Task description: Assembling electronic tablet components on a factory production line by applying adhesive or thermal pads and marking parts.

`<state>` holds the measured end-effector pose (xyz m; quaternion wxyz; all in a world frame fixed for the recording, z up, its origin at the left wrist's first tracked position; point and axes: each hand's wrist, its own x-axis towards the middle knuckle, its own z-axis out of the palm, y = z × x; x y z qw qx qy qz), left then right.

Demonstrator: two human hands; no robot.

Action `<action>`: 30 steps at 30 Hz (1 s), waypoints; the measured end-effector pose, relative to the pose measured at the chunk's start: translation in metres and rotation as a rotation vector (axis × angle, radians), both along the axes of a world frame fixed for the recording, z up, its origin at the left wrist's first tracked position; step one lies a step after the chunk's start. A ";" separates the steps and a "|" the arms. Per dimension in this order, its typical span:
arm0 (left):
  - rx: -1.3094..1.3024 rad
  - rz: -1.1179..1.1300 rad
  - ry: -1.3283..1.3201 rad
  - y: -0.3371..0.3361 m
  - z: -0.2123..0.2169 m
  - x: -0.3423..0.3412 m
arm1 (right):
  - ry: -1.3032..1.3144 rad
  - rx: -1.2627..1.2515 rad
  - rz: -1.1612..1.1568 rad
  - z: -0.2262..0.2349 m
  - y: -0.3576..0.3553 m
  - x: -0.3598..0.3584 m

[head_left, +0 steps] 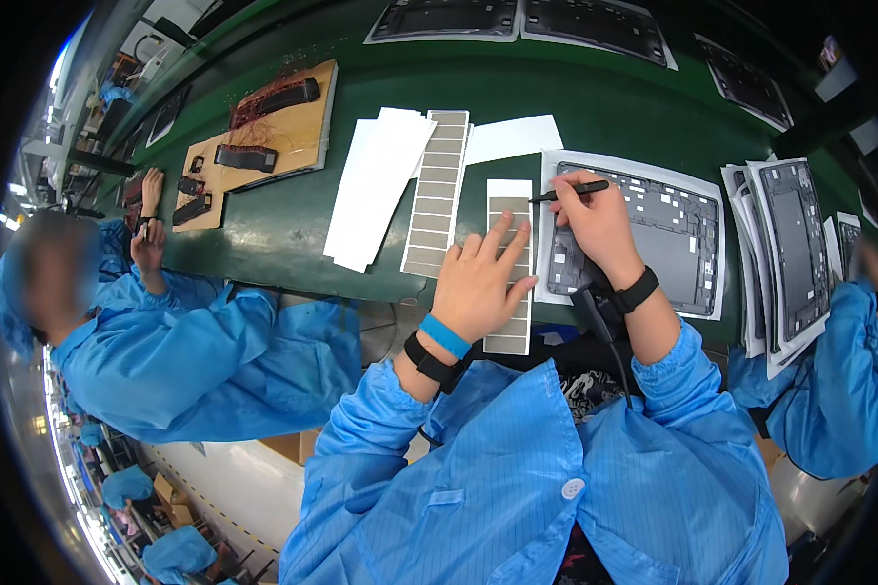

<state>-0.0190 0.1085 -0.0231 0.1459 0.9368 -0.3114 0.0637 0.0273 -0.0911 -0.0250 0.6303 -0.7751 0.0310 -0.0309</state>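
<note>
My left hand [485, 280] lies with its fingers spread on a white backing strip [507, 343] bearing a column of grey rectangular stickers. In my right hand [600, 229] are slim black tweezers [583, 189], held like a pen. Their tip is at the strip's right edge, close to the top sticker. Under and beside my right wrist lies a dark tablet housing [668, 234] on a white sheet, with small white pieces along its edges. Left of my left hand, a longer sticker sheet [432, 207] rests by plain white papers [376, 185].
More tablet housings [605, 29] lie along the bench's far side. A stack of housings between sheets [785, 253] stands at right. At left, a co-worker's hands [148, 244] are near a brown board [307, 146] with black parts and thin red wires. Another person's sleeve [839, 380] shows at right.
</note>
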 end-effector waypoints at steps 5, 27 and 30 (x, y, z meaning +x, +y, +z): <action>0.018 0.035 0.061 -0.001 0.000 -0.002 | -0.058 0.309 -0.173 0.018 -0.006 -0.015; -0.083 -0.014 0.098 -0.029 0.027 -0.039 | 0.099 0.194 -0.139 -0.002 -0.015 -0.093; -0.032 0.025 0.047 -0.043 0.023 -0.040 | 0.065 0.184 -0.148 -0.003 -0.014 -0.093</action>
